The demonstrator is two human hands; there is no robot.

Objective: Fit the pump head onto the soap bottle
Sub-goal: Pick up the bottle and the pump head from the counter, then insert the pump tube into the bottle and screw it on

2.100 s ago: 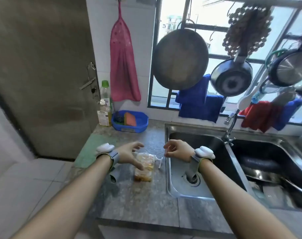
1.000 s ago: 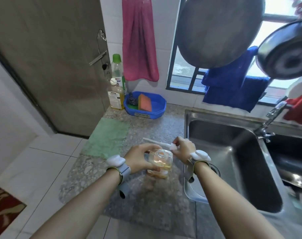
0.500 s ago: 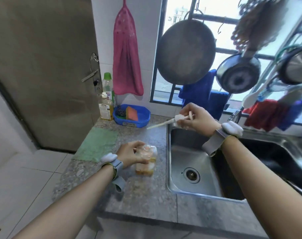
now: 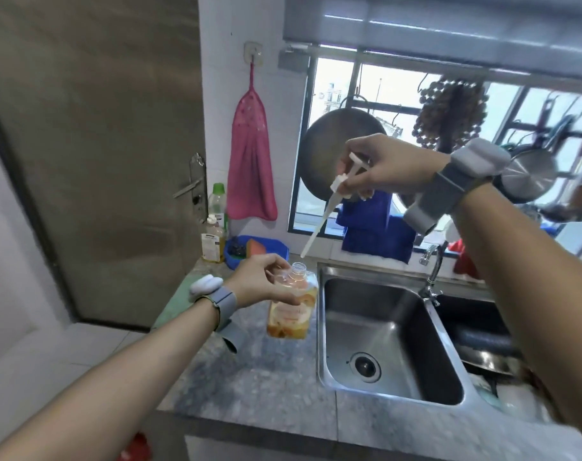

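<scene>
A clear soap bottle (image 4: 293,307) with orange liquid low inside and an orange label is held off the counter, slightly tilted, by my left hand (image 4: 261,282), which grips its shoulder. Its neck is uncapped. My right hand (image 4: 387,169) is raised high and holds the white pump head (image 4: 344,183). The pump's long dip tube slants down and to the left. The tube's tip hangs just above the bottle's mouth, outside it.
A steel sink (image 4: 386,334) with a tap (image 4: 432,271) lies right of the bottle. A green cloth, two bottles (image 4: 214,234) and a blue tray (image 4: 259,249) sit at the counter's back. Pans and towels hang at the window.
My right hand has lifted the pump head higher and swung its tube down over the bottle's mouth. My left hand has raised the bottle off the counter.
</scene>
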